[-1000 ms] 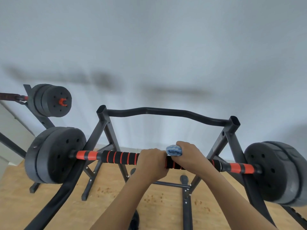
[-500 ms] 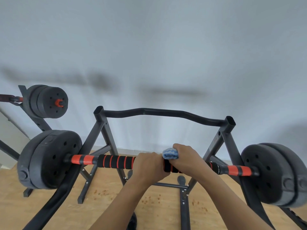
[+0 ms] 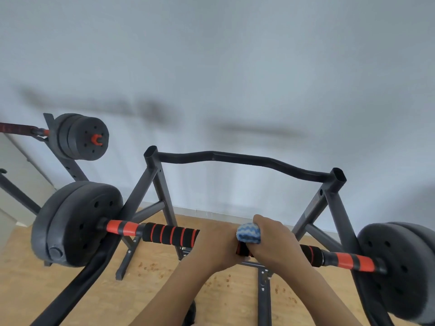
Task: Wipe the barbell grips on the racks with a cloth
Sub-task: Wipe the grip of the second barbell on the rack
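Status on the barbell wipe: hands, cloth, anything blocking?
Left hand grips the foam grip bare. Right hand holds the blue cloth on the bar. Nothing blocking.

Soft, even, fairly bright daylight fills the scene without glare, the pale wall (image 3: pixel 211 67) above the rack (image 3: pixel 247 161) carries smeared, blurry grey shadows, and wide-angle distortion bends the weight plates (image 3: pixel 77 222) toward the frame's edges.

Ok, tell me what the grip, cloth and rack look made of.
Grip: probably soft foam, matte black with red rings. Cloth: looks like fluffy microfibre or terry, blue-and-white wavy weave, bunched under the right hand. Rack: likely painted steel tube, open hollow post ends.
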`<state>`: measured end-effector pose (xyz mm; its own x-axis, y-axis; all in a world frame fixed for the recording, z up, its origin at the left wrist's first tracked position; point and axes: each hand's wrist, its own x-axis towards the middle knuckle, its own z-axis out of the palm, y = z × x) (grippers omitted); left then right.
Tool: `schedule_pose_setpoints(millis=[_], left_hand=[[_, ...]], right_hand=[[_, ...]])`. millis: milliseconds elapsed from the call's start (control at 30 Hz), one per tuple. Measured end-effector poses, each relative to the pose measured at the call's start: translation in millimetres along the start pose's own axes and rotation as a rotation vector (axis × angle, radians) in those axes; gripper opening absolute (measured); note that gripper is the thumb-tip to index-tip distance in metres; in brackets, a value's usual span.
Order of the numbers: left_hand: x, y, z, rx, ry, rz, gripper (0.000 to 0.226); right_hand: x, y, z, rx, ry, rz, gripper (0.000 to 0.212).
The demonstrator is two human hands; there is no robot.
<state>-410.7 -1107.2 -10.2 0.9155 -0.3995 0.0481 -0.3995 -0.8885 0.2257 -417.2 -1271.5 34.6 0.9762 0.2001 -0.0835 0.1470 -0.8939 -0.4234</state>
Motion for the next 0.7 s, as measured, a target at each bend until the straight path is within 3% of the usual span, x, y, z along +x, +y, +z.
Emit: schedule_pose_setpoints(millis=[200,333,433,567,700], left_hand=[[-13,4,15,0.252,0.127,-0.017,0.038],[-16,9,10,0.180,0.085,-0.011,0.034],[-19,6,-5,0.047,0.015,0.016,0.015],[-5,-10,-12,0.083,-0.199,-0.019,0.027],[-15,-5,0,0.124,-0.060,-0.037,0.020]], right_hand=[[5,1,2,0.102,-0.029,0.041,0.020],[-6,3,-6,0.196,-0.062,0.018,0.021],[-14,1,-7,0.227,-0.071,-0.002,0.020],[-19,-2,-8,0.206,-0.085,-0.009,0.023],[-27,-2,0,0.165,-0.060,0.009,0.023]])
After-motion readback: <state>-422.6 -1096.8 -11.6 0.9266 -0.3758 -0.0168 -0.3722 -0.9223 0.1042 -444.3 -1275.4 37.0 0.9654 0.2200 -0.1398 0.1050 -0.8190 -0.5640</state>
